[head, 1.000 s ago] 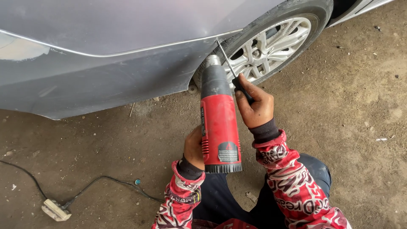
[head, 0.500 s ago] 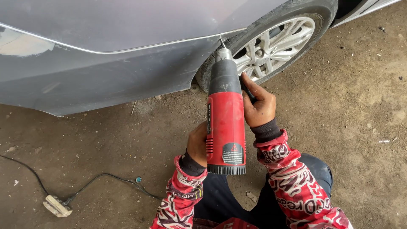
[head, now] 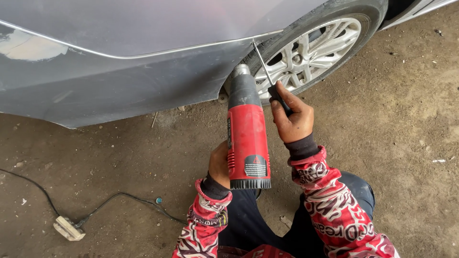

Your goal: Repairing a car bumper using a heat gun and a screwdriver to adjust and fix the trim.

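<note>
heat gun (head: 247, 134), red, sits in left hand (head: 219, 164); beside it, right hand (head: 294, 119) grips screwdriver (head: 267, 76) against car panel (head: 143, 81).

Passage ahead is blocked by the grey car panel (head: 143, 81) and the wheel (head: 315, 50). Bare dirt floor (head: 406, 143) lies open to the right. On the left, the floor is crossed by a black cable (head: 119, 196) with a plug block (head: 68, 228).

Heat gun (head: 247, 138): matt red plastic body, dull metal nozzle. Car panel (head: 119, 71): smooth grey painted metal. Ground (head: 406, 134): rough, dusty.
</note>
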